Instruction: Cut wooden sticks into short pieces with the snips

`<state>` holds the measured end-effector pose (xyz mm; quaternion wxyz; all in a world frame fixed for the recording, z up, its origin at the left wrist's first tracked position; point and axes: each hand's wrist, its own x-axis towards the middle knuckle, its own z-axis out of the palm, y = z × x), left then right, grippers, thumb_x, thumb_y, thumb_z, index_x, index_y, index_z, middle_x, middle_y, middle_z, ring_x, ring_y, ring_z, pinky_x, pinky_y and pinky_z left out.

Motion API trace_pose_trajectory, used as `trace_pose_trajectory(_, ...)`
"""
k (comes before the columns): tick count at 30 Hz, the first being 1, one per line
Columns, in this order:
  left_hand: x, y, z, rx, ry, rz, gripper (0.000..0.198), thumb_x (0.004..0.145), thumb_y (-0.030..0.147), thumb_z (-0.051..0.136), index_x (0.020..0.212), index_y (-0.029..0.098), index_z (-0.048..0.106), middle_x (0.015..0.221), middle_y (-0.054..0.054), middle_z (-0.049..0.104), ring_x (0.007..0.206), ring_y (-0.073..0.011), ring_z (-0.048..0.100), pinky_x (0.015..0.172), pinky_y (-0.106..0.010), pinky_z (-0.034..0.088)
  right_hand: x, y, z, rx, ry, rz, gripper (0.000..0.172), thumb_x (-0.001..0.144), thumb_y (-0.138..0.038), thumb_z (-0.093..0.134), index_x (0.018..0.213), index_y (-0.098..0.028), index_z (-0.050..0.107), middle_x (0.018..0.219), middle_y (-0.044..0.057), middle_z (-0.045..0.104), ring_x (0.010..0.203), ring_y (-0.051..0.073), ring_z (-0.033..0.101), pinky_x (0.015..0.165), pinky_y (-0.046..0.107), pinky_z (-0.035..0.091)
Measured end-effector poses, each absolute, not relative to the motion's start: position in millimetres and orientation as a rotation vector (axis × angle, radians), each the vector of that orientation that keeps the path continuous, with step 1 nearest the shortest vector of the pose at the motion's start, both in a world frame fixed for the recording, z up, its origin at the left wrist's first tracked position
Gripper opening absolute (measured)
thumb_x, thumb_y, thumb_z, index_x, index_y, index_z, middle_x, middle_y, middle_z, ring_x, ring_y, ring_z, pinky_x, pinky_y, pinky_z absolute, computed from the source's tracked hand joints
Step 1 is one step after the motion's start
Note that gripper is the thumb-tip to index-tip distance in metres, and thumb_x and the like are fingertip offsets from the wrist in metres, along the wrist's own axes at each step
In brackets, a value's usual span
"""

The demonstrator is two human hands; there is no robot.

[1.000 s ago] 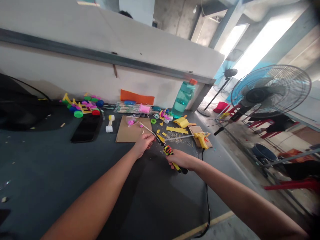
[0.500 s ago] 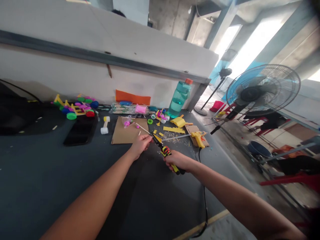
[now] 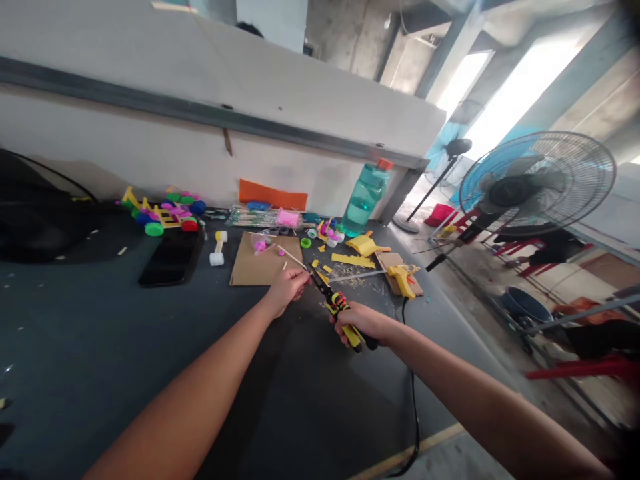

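At frame centre, our left hand (image 3: 286,288) pinched the thin wooden skewer (image 3: 293,259), likely light and brittle, beside the cutters (image 3: 336,303) our right hand (image 3: 363,321) clasped.

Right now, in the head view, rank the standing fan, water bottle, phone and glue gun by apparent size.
1. Standing fan, largest by far.
2 and 3. Phone and water bottle look about alike, so they are left unranked.
4. Glue gun, smallest.
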<state>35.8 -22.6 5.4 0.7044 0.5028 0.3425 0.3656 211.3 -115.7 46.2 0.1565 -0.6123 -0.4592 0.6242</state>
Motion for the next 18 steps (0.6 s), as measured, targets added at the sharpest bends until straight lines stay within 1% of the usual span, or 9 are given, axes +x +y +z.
trace_pose_trajectory(10,34.9,-21.0,2.1,1.152,0.76,0.816,0.031,0.075,0.041,0.058,0.062,0.014,0.051,0.042,0.009,0.03,0.035,-0.0026,0.023,0.036,-0.016,0.016,207.2,-117.0,51.0,-1.81,-1.41,1.746,0.015,0.058,-0.023,0.045,0.072,-0.017,0.049,0.054,0.001,0.056,0.047,0.014,0.055,0.04,0.022,0.041)
trace_pose_trajectory(14,34.9,-19.7,-0.2,1.169,0.758,0.815,0.032,0.074,0.043,0.059,0.062,0.014,0.051,0.041,0.009,0.029,0.035,-0.0031,0.023,0.035,-0.016,0.016,203.1,-116.9,54.2,-1.859,-1.499,1.707,0.012,0.056,-0.021,0.044,0.066,-0.017,0.049,0.05,0.0,0.055,0.047,0.014,0.055,0.042,0.022,0.042)
trace_pose_trajectory(18,34.7,-18.8,-3.0,1.185,0.755,0.82,0.034,0.074,0.046,0.058,0.063,0.015,0.051,0.04,0.009,0.028,0.035,-0.0037,0.022,0.035,-0.017,0.016,201.0,-115.8,57.4,-1.906,-1.645,1.6,0.004,0.056,-0.019,0.045,0.056,-0.017,0.049,0.048,-0.001,0.054,0.046,0.013,0.054,0.042,0.02,0.039)
